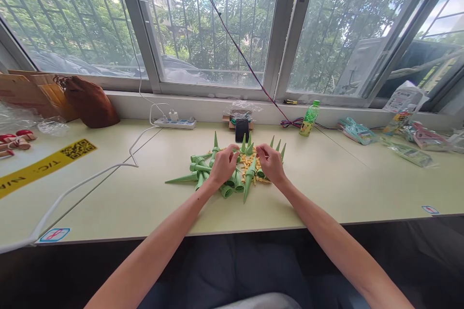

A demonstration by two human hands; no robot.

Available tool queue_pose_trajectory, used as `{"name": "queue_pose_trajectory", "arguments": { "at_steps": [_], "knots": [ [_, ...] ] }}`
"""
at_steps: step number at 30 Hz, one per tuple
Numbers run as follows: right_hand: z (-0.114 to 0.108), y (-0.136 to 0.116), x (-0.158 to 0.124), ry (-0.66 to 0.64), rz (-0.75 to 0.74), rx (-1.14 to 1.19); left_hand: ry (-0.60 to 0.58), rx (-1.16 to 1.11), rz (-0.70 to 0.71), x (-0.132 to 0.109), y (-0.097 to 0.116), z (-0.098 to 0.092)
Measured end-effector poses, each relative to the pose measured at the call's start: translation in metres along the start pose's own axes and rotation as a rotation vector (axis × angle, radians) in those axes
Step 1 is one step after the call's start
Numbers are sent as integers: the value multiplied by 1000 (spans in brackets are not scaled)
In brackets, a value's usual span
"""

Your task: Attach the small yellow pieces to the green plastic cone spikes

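Green plastic spikes with hollow, threaded-looking ends (pixel 227 191) lie in a loose pile in the middle of the table. Small yellow pieces (pixel 250 159) are scattered among them. Over the left part of the pile is my left hand (pixel 224 165), its fingers pinched together; whatever is in them is too small to make out. My right hand (pixel 271 163) is closed in a pinch at the right side, and its fingertips hide what they hold, if anything. One green spike (pixel 250 178) lies between my hands, its point toward me. Several spikes (pixel 278 145) stand point-up beyond my right hand.
Behind the pile a black phone (pixel 242 131) leans on a small box. A green-capped bottle (pixel 309 119) and packaged items (pixel 357 130) stand to the right. A power strip (pixel 176 123), white cable (pixel 105 170) and brown pouch (pixel 89 102) are on the left.
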State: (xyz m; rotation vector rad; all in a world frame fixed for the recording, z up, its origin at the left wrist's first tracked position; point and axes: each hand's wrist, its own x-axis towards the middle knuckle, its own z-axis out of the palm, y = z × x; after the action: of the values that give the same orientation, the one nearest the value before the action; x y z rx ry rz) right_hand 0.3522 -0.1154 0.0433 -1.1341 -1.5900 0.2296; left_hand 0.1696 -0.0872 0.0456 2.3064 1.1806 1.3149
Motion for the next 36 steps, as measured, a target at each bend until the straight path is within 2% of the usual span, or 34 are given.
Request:
{"name": "queue_pose_trajectory", "arguments": {
  "at_steps": [4, 12, 19, 24, 36],
  "knots": [
    [1, 0, -1, -39, -18, 4, -43, -59, -26, 0, 1, 0],
    [2, -2, -1, -64, -55, 45, -96, -386, -169, 0, 9, 0],
    [1, -4, -1, -81, -89, 43, -253, -545, -244, 0, 12, -1],
    [1, -4, -1, -96, -84, 31, -290, -547, -229, 0, 9, 1],
    [3, -3, -1, -92, -41, 96, -252, -499, -207, -1, 7, -1]
  ]
}}
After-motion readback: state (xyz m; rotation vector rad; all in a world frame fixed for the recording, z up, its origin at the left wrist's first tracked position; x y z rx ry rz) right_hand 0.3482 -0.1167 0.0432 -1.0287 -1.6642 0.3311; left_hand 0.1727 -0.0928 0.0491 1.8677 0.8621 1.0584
